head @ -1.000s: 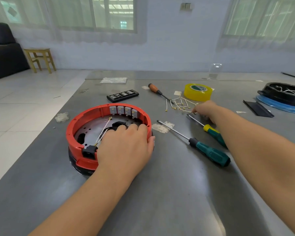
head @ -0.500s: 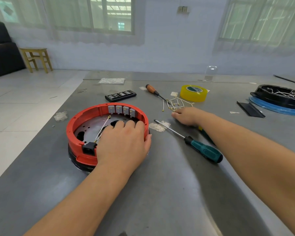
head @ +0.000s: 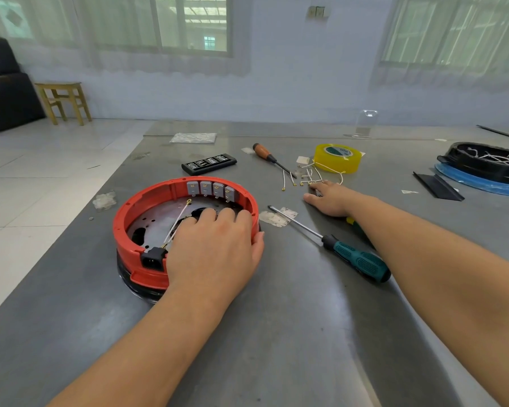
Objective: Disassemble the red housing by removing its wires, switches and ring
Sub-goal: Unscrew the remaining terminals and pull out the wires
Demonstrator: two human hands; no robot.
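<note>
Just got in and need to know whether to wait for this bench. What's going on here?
A person is taking apart a red housing on a grey table. The left hand rests over its near rim, steadying it. The right hand lies flat on the table by a pile of loose wires, over a yellow-handled screwdriver. Four grey switches and a wire are still inside.

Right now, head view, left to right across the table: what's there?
Red housing under left hand → teal-handled screwdriver → yellow tape roll → black tray on blue disc.
</note>
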